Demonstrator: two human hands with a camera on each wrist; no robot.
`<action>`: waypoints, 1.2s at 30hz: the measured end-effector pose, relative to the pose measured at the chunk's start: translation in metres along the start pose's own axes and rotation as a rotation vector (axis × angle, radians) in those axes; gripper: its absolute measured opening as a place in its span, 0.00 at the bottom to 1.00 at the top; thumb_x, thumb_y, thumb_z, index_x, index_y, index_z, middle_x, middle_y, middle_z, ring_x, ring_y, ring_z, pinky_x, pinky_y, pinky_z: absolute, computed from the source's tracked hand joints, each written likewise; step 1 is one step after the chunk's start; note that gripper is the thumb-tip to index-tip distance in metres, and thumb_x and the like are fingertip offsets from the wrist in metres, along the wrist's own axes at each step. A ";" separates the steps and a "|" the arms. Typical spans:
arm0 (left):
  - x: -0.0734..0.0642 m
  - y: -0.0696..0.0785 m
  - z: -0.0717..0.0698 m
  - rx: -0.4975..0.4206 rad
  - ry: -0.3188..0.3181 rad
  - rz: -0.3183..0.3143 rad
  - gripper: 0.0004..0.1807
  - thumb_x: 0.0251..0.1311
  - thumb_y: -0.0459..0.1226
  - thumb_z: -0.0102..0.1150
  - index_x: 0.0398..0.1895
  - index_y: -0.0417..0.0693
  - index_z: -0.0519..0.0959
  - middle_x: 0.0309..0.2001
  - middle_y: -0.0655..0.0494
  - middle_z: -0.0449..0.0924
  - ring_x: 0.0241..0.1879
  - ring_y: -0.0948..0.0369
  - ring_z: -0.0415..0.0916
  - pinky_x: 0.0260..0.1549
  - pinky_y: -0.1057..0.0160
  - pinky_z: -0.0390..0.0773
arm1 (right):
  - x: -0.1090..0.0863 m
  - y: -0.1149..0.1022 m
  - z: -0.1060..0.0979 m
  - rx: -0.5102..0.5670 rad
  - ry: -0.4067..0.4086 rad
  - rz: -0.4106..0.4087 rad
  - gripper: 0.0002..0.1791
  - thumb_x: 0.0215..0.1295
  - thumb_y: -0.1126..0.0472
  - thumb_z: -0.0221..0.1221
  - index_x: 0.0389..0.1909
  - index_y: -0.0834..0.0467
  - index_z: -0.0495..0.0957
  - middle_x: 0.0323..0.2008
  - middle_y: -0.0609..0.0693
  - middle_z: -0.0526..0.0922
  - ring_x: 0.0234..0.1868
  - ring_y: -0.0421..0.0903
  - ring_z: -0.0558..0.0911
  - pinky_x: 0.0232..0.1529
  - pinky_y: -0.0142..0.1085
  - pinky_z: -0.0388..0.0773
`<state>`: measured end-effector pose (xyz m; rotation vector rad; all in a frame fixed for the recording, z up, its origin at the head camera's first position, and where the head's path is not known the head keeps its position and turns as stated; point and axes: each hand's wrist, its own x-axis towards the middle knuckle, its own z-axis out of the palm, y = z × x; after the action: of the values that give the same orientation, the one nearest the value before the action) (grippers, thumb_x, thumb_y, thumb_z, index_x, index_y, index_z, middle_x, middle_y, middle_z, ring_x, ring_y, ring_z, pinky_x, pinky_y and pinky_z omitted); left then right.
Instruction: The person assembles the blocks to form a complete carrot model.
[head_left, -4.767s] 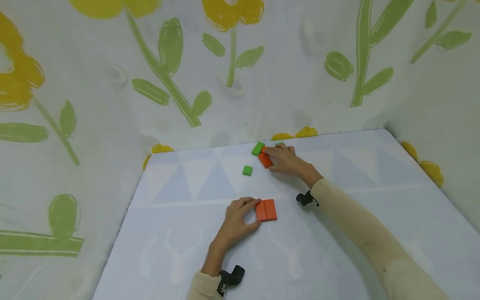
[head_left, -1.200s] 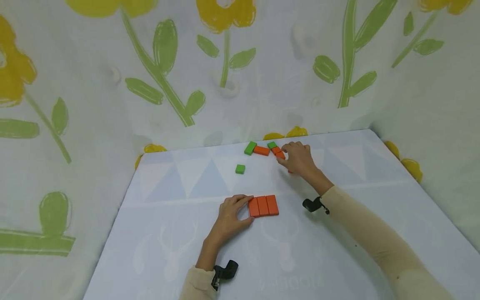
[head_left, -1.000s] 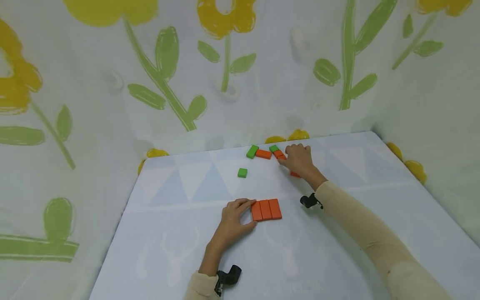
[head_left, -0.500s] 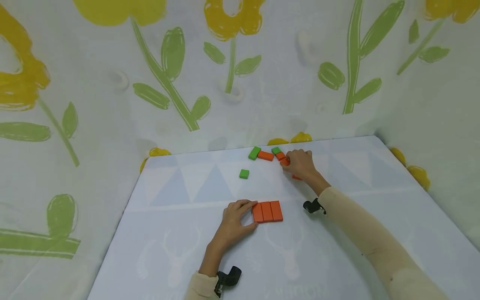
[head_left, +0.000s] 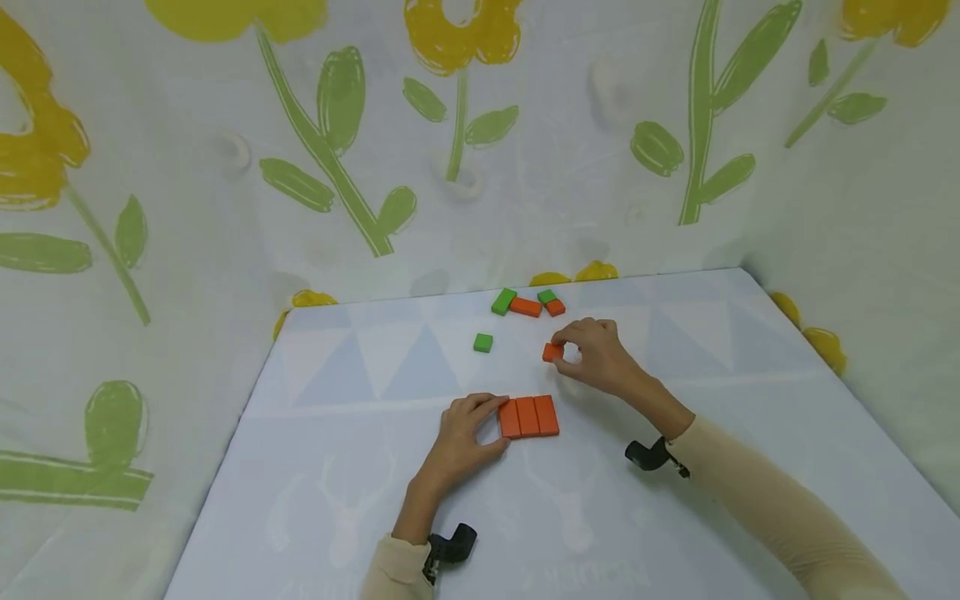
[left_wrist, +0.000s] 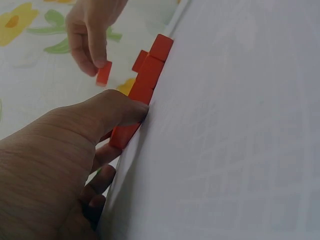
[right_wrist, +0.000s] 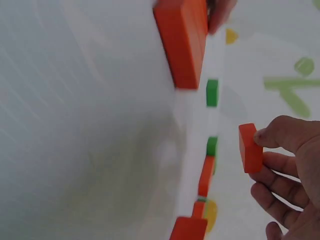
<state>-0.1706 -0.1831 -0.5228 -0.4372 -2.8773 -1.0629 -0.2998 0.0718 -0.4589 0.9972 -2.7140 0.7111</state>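
Note:
Three orange rectangular blocks (head_left: pixel 528 417) lie side by side in a row on the table. My left hand (head_left: pixel 465 435) pinches the leftmost one, its thumb (left_wrist: pixel 131 111) at the near end and index finger at the far end. Behind the row, my right hand (head_left: pixel 603 358) holds a small orange block (head_left: pixel 552 352) between thumb and fingers. In the right wrist view, this small block (right_wrist: pixel 250 148) hangs above the tabletop, apart from the other blocks. The left wrist view shows the right hand (left_wrist: pixel 92 32) with that block beyond the row.
Toward the table's back edge lie a green block (head_left: pixel 504 302), an orange block (head_left: pixel 526 307), a small green block (head_left: pixel 546 297) and a small orange block (head_left: pixel 556 307). Another small green block (head_left: pixel 483 342) lies nearer. A flowered curtain (head_left: pixel 525 183) hangs behind the table (head_left: pixel 337 467).
The row has grown from two orange blocks to three. My right hand has taken the small orange block from the back group and brought it nearer. The left hand stays at the row.

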 end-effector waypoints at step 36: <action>0.000 -0.005 0.002 0.003 0.020 0.027 0.32 0.60 0.46 0.67 0.69 0.60 0.73 0.63 0.58 0.71 0.62 0.54 0.64 0.60 0.45 0.60 | -0.068 -0.061 0.043 0.020 -0.029 -0.453 0.15 0.52 0.57 0.74 0.41 0.50 0.84 0.40 0.40 0.83 0.48 0.41 0.78 0.50 0.49 0.66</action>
<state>-0.1723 -0.1853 -0.5273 -0.4617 -2.8469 -1.0524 -0.2080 0.0492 -0.4949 1.5610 -2.3683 0.6374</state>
